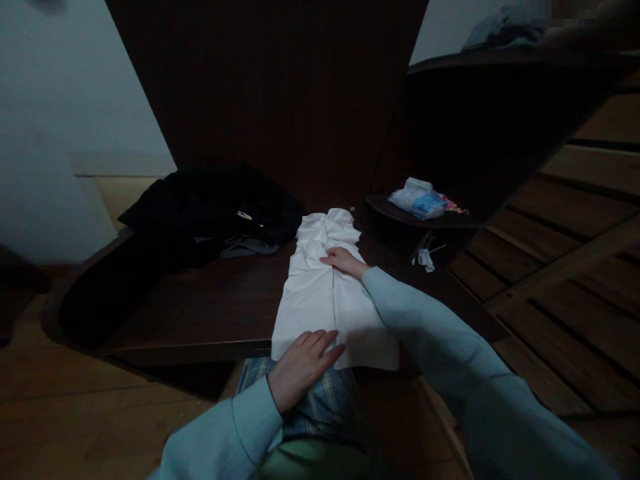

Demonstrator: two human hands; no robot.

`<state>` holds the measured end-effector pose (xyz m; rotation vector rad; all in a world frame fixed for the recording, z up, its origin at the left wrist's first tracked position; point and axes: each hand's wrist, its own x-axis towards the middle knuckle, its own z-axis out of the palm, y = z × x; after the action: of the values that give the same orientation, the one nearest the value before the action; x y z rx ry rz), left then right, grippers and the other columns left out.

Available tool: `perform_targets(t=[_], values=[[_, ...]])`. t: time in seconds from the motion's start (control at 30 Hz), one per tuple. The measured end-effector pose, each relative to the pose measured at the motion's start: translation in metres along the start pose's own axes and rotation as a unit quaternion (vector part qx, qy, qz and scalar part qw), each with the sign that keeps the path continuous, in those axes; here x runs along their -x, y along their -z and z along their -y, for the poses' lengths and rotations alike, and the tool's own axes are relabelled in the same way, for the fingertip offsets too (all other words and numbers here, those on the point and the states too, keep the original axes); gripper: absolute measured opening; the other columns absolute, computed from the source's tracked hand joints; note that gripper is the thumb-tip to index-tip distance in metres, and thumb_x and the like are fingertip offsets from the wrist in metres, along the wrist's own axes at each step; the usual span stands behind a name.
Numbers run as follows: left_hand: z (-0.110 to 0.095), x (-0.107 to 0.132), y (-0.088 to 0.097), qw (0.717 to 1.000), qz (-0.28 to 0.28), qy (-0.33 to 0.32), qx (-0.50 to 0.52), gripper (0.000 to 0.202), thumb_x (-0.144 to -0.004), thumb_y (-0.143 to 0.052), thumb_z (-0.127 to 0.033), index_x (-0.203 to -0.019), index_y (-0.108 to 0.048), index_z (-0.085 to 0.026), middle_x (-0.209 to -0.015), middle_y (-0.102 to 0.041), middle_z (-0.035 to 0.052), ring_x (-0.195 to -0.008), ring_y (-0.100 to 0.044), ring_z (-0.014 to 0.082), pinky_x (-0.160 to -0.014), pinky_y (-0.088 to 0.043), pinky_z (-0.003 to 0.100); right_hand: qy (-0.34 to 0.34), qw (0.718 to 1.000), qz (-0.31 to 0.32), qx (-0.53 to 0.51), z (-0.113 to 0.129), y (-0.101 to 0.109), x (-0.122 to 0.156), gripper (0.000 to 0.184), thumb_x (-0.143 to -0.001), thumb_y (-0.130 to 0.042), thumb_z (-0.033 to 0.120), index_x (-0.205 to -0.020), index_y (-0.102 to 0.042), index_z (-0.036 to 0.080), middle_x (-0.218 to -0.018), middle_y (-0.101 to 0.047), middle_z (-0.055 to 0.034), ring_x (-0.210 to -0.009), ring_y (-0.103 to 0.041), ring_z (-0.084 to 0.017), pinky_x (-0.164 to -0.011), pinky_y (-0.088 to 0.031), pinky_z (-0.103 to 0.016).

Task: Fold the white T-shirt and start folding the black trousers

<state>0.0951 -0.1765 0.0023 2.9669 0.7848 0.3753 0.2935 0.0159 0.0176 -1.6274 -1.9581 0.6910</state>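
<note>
A white cloth garment [313, 293], which looks like a shirt, lies lengthwise across the dark wooden bench, its lower end hanging slightly over the front edge. A seam runs down its middle, and its far end is bunched in wrinkles. My right hand [345, 261] rests on the upper part near the seam, fingers stretched out to the left against the cloth. Near the bottom edge, my left hand [304, 367] lies over the garment with its fingers extended and thumb apart. Neither hand appears to grip the fabric.
Dark clothing [215, 200] is heaped at the bench's back left, with a grey cloth [249, 248] beside it. On a small corner shelf [425, 218] at right sits a blue-and-white plastic package [420, 199]. Slatted wood [565, 267] lines the right side. My plaid-covered legs are below the bench [200, 313].
</note>
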Motion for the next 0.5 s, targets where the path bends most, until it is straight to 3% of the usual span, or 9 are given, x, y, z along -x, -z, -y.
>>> perform_targets(t=[0.1,0.27,0.4,0.5], values=[[0.006,0.005,-0.002,1.0,0.001,0.011,0.003,0.041,-0.084,-0.044,-0.015,-0.124,-0.04,-0.023,-0.13,-0.044,0.0089,-0.114,-0.043,0.0225,-0.093,-0.038,0.038,0.019,0.999,-0.026,0.026,-0.002,-0.007,-0.002,0.014,-0.063,-0.057,0.025,-0.053,-0.05,0.017,-0.053,-0.045,0.0041,-0.056,-0.043,-0.011,-0.054,-0.029,-0.023],[0.015,0.002,0.008,0.996,-0.028,0.005,0.086,0.048,-0.081,-0.048,-0.041,-0.123,-0.042,-0.019,-0.122,-0.051,0.0095,-0.109,-0.047,0.0222,-0.092,-0.04,0.037,0.033,0.999,0.008,0.025,-0.003,-0.006,0.002,0.014,-0.061,-0.056,0.022,-0.051,-0.048,0.017,-0.052,-0.043,0.005,-0.056,-0.041,-0.011,-0.055,-0.029,-0.023],[0.028,0.004,0.008,0.989,-0.085,0.11,0.051,0.045,-0.086,-0.039,-0.041,-0.124,-0.042,-0.016,-0.126,-0.048,0.012,-0.119,-0.04,0.0234,-0.097,-0.036,0.041,0.041,0.998,0.043,0.003,-0.002,-0.003,0.008,0.015,-0.06,-0.057,0.024,-0.051,-0.047,0.017,-0.051,-0.043,0.0052,-0.054,-0.039,-0.01,-0.053,-0.028,-0.023],[0.035,0.013,-0.003,0.985,-0.085,0.151,-0.009,0.059,-0.082,-0.041,-0.05,-0.126,-0.039,-0.011,-0.133,-0.04,0.0174,-0.127,-0.029,0.0293,-0.098,-0.034,0.046,0.021,0.998,0.038,-0.033,-0.001,-0.005,0.009,0.019,-0.061,-0.057,0.028,-0.05,-0.046,0.017,-0.049,-0.042,0.0055,-0.051,-0.038,-0.009,-0.051,-0.028,-0.023]])
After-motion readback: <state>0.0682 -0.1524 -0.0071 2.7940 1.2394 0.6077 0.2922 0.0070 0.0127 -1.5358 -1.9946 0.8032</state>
